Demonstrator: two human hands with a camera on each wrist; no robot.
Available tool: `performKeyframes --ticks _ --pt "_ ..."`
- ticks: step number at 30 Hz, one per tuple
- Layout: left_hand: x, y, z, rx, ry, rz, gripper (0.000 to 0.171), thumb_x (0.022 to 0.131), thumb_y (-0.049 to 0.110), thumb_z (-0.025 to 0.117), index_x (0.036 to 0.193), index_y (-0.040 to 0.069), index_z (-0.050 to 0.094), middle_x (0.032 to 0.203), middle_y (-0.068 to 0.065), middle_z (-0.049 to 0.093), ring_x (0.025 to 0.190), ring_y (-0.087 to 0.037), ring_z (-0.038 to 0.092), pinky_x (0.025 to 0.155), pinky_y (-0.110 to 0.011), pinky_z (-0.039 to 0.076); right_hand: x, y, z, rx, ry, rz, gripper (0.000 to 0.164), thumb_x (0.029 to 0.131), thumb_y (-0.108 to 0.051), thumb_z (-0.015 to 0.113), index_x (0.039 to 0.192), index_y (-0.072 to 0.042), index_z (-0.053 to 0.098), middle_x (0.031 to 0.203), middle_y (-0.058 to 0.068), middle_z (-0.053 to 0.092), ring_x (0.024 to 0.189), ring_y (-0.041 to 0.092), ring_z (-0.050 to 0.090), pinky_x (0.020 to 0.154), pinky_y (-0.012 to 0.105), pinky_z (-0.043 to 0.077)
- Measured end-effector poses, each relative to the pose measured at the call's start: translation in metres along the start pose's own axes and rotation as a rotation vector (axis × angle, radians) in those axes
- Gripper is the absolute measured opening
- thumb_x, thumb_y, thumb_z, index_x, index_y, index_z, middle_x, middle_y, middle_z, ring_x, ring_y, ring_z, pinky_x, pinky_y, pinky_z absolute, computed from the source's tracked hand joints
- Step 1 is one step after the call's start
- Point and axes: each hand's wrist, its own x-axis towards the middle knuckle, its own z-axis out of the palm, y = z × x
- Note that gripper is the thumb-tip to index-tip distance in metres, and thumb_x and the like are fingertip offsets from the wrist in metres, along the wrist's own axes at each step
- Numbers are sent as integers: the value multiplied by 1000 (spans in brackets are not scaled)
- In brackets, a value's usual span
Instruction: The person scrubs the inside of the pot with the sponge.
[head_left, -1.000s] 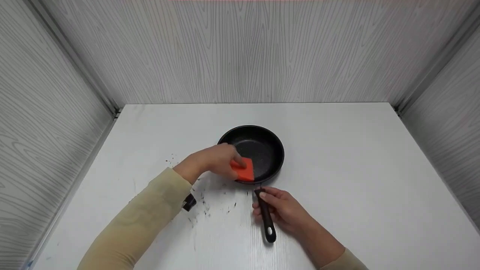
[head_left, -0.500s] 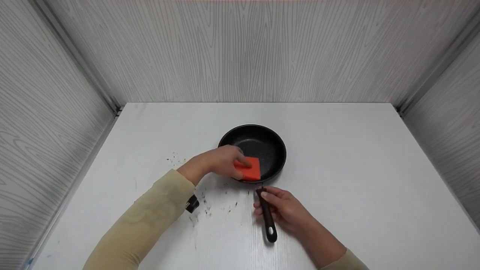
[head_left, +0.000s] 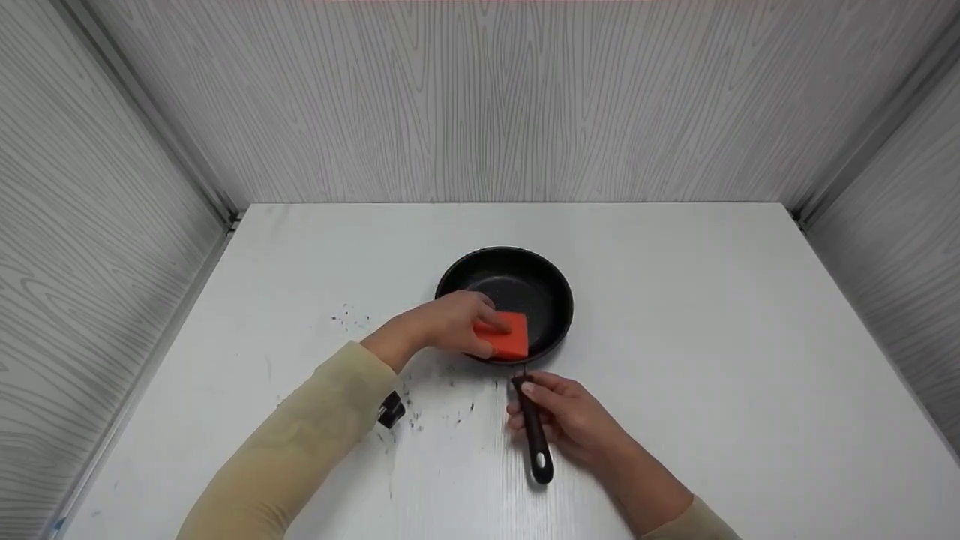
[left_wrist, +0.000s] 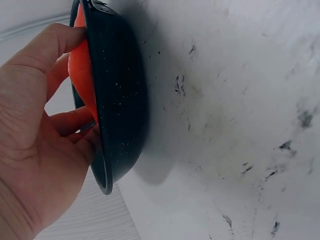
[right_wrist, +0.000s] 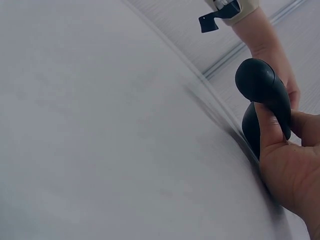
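Observation:
A black frying pan [head_left: 536, 289] stands upright on the white table, its handle [head_left: 537, 450] pointing toward the person. My left hand [head_left: 455, 324] reaches over the pan's left rim and grips an orange sponge [head_left: 511, 337] against the inside near the handle end. In the left wrist view, the thumb and fingers of the left hand [left_wrist: 50, 125] hold the sponge [left_wrist: 81, 72] behind the rim, next to the speckled outer wall of the pan [left_wrist: 120, 90]. Thumb on top, my right hand [head_left: 574, 416] grips the handle close to the pan; the right wrist view shows the handle [right_wrist: 257, 82] end-on.
Dark smudges and specks mark the white table [head_left: 712, 337] to the left of the pan and below it. Wood-grain panels [head_left: 480, 105] enclose the back and sides. A small black device [head_left: 391, 410] shows at the left sleeve.
The left hand has slid the sponge slightly to the right along the near inside of the pan. The right hand keeps its hold on the handle, and the pan stays nearly in place.

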Motion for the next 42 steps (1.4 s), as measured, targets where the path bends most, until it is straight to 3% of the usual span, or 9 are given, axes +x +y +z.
performKeyframes --ticks 8,14,24,42 --pt "5 -4 8 -35 33 -19 45 91 25 79 136 27 75 155 -15 54 144 -28 49 115 -38 41 -1 -1 1 24 0 11 39 109 -16 61 136 11 54 99 13 75 83 20 77 77 34 63" --pt "12 -3 14 -29 61 5 47 91 26 78 137 29 74 151 -13 57 135 -25 53 112 -37 42 0 -2 2 14 3 11 37 110 -16 60 135 10 55 99 13 75 83 21 78 78 35 63" --pt "22 -4 24 51 113 59 48 94 31 77 142 27 71 153 -15 55 140 -28 50 117 -37 39 0 -1 3 16 9 10 35 110 -15 58 135 10 54 99 14 74 82 21 77 79 35 63" --pt "36 -2 36 183 197 17 50 97 47 76 144 33 69 153 -13 55 139 -28 52 118 -42 40 0 0 3 30 32 10 39 109 -15 60 139 9 53 100 14 73 82 21 76 81 37 62"
